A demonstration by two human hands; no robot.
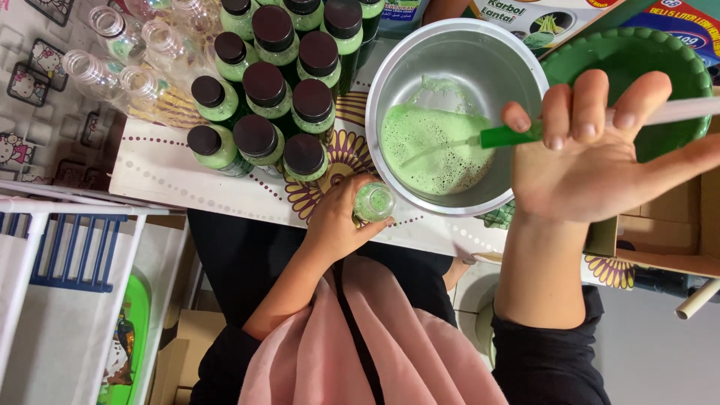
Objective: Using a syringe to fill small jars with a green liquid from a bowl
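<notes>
Hands first: the left hand point(341, 221) is wrapped around a small clear bottle point(373, 202), uncapped and nearly full of foamy green liquid, standing at the near edge of the counter point(172, 176) just beside the metal bowl point(457, 112). Left of it stand capped bottles point(262, 97) with dark lids, packed close together, and beyond them empty clear bottles point(112, 45) lie on their sides.

That small bottle looks light and thin-walled, probably plastic, so a hard squeeze would likely push liquid out of the open mouth. Holding it low around the body, as now, seems safest; any drips would make it slippery.

Right of the bowl, the right hand point(592, 157) is spread, palm up, with a green-tipped syringe-like dispenser point(517, 135) pinched between the fingers, its tip dipped in the frothy green liquid point(431, 150). This tool appears stiff and light, best held along its barrel. A green basin point(682, 60) sits behind the hand.
</notes>
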